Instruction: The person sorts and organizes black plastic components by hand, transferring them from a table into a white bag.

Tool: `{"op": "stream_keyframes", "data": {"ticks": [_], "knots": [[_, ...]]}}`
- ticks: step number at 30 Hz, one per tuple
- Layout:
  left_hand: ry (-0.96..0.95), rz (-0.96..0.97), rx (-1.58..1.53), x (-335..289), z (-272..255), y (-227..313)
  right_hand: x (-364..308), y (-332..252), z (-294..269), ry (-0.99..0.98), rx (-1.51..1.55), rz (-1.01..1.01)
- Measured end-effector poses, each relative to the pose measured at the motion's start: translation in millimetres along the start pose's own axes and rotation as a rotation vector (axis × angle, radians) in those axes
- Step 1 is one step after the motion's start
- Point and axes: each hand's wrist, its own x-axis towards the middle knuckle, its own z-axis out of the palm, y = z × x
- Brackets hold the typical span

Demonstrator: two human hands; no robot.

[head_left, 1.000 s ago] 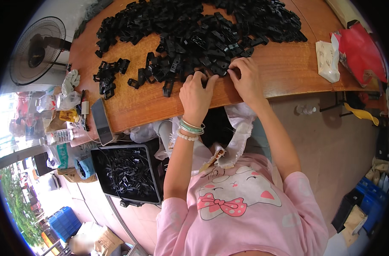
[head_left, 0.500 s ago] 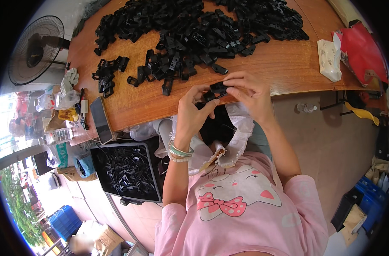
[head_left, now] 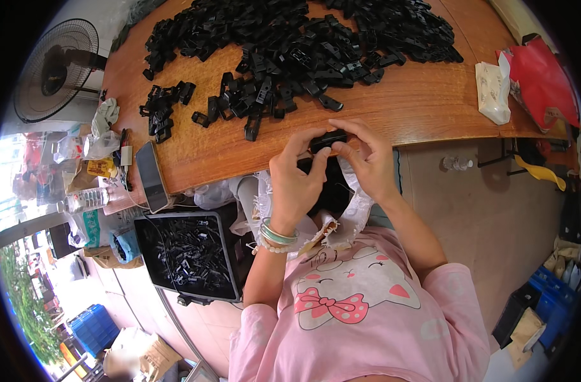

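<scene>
Both hands [head_left: 297, 183] [head_left: 371, 165] pinch a black part [head_left: 327, 140] by bare table edge [head_left: 233, 172].

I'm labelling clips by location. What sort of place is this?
Probably a small workshop or home assembly spot: a heap of black parts lies on a wooden table, and a black bin holds small dark pieces.

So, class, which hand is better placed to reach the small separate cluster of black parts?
Probably the left hand: it is nearer the small cluster of black parts; the right hand is farther away. Both hold a black plastic part.
</scene>
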Motion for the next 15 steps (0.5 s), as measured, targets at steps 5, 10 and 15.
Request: {"op": "stream_keyframes", "data": {"ticks": [5, 10, 15], "knots": [[-0.142, -0.044, 0.239, -3.6, -13.5, -10.5, 1.9, 1.6, -21.0, -0.138, -0.197, 0.008], [0.039, 0.169, 0.538, 26.1, -28.1, -29.9, 14.1, 10.0, -39.3, -0.242, -0.367, 0.050], [0.279, 0.260, 1.108, 56.6, -24.9, -40.8, 51.4, 24.1, -16.2, 0.105, -0.762, -0.277]]}}
